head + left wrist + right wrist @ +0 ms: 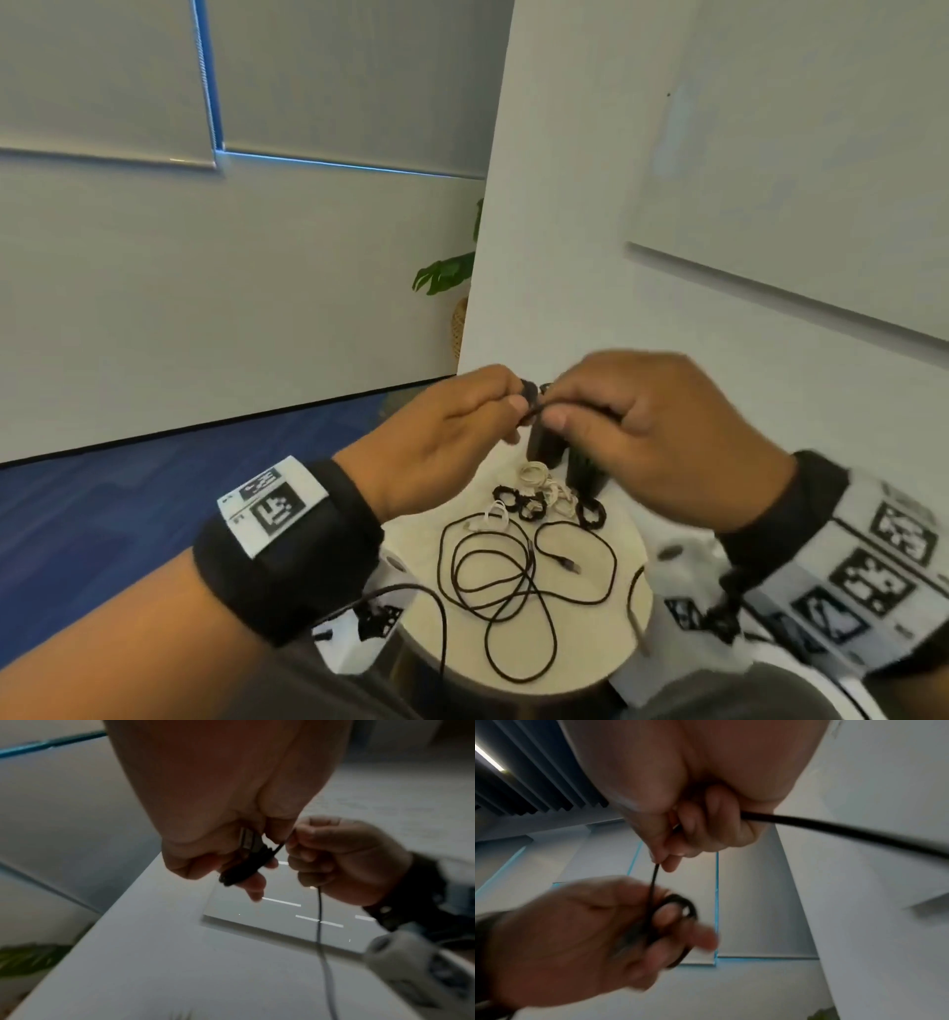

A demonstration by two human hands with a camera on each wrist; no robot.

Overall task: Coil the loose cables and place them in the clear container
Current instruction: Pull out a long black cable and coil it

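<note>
Above the round table [580, 647] my two hands meet around one black cable. My left hand [511, 411] grips a small black coil [531, 398] of it, seen also as the coil [241, 868] in the left wrist view and the coil [677, 906] in the right wrist view. My right hand [557, 413] pinches the free strand [654, 876] just beside the coil, and the cable's tail [834, 829] runs out through its curled fingers. A loose black cable [513, 580] sprawls on the table. I cannot make out the clear container.
Several small finished coils, black [529, 506] and white [534, 473], lie at the table's far side by two dark upright objects [544, 447]. A white wall panel stands right behind the table. Blue carpet [128, 503] spreads to the left, with a plant [447, 272] beyond.
</note>
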